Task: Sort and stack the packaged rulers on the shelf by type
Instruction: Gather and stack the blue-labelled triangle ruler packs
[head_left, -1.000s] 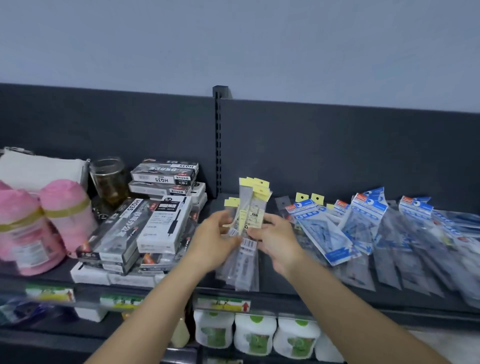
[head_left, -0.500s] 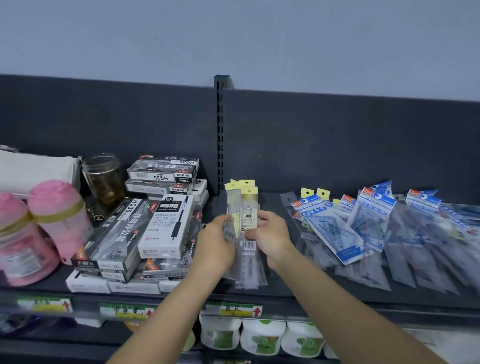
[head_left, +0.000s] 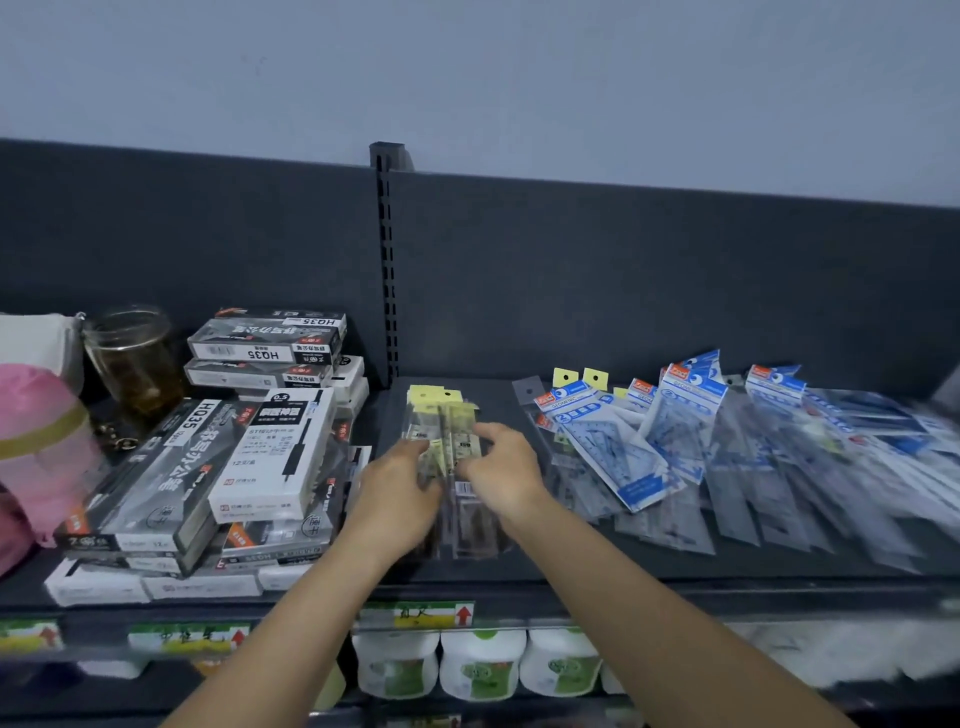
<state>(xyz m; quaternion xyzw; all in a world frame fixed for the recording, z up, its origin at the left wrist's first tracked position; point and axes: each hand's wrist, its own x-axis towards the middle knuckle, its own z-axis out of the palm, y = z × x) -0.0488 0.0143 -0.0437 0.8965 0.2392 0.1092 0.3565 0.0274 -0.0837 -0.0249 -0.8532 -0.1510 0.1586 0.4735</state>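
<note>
A bundle of yellow-topped ruler packs (head_left: 441, 415) lies low over the dark shelf (head_left: 467, 569) in the middle of the head view. My left hand (head_left: 397, 493) grips its left side and my right hand (head_left: 501, 475) pinches its right side. The lower ends of the packs are hidden behind my hands. To the right, several blue-topped clear packs of geometry sets (head_left: 618, 452) lie fanned out and overlapping. Two more yellow tags (head_left: 579, 378) stick out behind them.
Stacked pen boxes (head_left: 249, 457) crowd the shelf just left of my hands. A glass jar (head_left: 132, 358) and pink rolls (head_left: 36, 447) stand farther left. White bottles (head_left: 480, 662) fill the shelf below. The upright post (head_left: 385, 260) rises behind the bundle.
Both hands have lowered the yellow-topped bundle from upright in the air down toward the shelf surface, tilting its tops away from me.
</note>
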